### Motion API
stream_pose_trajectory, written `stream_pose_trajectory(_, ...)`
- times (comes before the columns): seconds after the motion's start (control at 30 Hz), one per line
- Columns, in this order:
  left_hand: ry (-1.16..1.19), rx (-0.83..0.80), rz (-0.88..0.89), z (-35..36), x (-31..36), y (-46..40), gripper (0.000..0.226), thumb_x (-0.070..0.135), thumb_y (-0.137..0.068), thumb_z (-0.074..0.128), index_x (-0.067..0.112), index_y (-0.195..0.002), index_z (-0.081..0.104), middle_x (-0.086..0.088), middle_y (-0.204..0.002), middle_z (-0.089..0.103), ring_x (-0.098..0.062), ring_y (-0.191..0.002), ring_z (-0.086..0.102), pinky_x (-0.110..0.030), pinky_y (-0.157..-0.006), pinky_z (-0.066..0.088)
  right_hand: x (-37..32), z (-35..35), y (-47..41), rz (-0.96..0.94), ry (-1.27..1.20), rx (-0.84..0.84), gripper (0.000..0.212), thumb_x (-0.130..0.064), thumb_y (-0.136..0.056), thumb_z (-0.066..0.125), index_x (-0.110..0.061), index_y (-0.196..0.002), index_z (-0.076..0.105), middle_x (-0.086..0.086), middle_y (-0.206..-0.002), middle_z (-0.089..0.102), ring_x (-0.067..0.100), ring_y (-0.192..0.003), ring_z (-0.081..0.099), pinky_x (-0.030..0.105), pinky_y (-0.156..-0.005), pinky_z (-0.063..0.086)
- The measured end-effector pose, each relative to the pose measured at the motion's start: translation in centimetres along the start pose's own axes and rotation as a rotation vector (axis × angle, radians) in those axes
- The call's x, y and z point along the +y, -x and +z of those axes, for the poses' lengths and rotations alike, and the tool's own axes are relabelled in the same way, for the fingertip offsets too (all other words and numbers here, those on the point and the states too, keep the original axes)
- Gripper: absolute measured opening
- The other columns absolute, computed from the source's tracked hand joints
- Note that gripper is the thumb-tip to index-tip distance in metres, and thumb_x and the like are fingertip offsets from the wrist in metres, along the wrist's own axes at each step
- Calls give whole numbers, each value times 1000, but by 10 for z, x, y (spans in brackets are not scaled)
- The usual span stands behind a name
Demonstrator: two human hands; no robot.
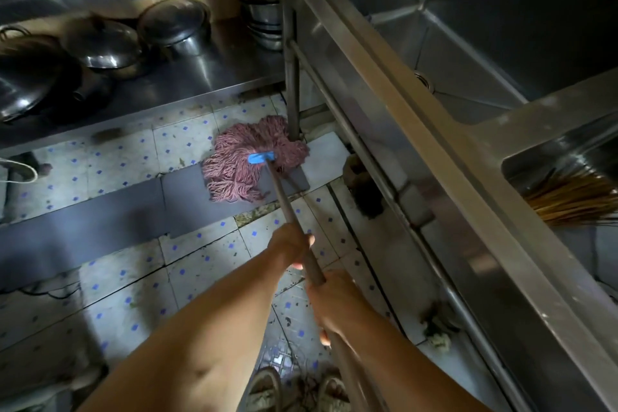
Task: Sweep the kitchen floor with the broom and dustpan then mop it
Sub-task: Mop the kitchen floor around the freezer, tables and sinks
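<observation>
Dim kitchen, patchy light, wide-angle warp.

Soft light falls on the tiled floor [200,264] at the centre; the lower shelf [187,77] and the frame's corners sink into shadow. Dull glare streaks the steel sink [501,53]. Straight edges bow toward the borders, and the forearms at the bottom smear with motion blur.
</observation>
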State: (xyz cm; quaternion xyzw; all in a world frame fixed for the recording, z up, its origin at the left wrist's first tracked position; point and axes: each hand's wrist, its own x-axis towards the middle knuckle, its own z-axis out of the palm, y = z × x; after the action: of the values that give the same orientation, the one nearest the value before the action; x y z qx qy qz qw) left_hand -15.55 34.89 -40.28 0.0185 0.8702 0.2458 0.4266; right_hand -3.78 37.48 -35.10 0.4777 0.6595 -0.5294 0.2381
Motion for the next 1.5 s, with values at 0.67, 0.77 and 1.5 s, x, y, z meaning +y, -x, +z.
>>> stream_pose_trajectory(0.67, 189, -93, -83, -2, -41, 82, 28, 14, -93, 53, 13, -66, 45, -9, -75, 51, -22, -64, 53, -28, -61, 48, 15, 2, 95, -95, 145, -127, 34, -18, -92, 58, -6, -123, 51, -5, -75, 48, 5, -56, 52, 14, -41, 41)
stream_pose_trajectory(0.77, 202, -52, -89, -20, -59, 79, 31, 14, -92, 54, 8, -63, 47, -10, -63, 49, -20, -53, 48, -29, -57, 44, 3, 26, 89, -108, 222, -123, 34, -15, -87, 60, -6, -118, 55, 0, -82, 54, 14, -66, 57, 26, -59, 56)
stream_pose_trajectory(1.5, 475, 218, -400, -182, -302, 71, 40, 27, -93, 54, -3, -120, 52, -22, -113, 61, -34, -98, 62, -37, -69, 56, -98, 258, 107, -290, 786, -474, 39, -19, -90, 56, -3, -125, 52, 9, -104, 56, 18, -80, 53, 20, -58, 39)
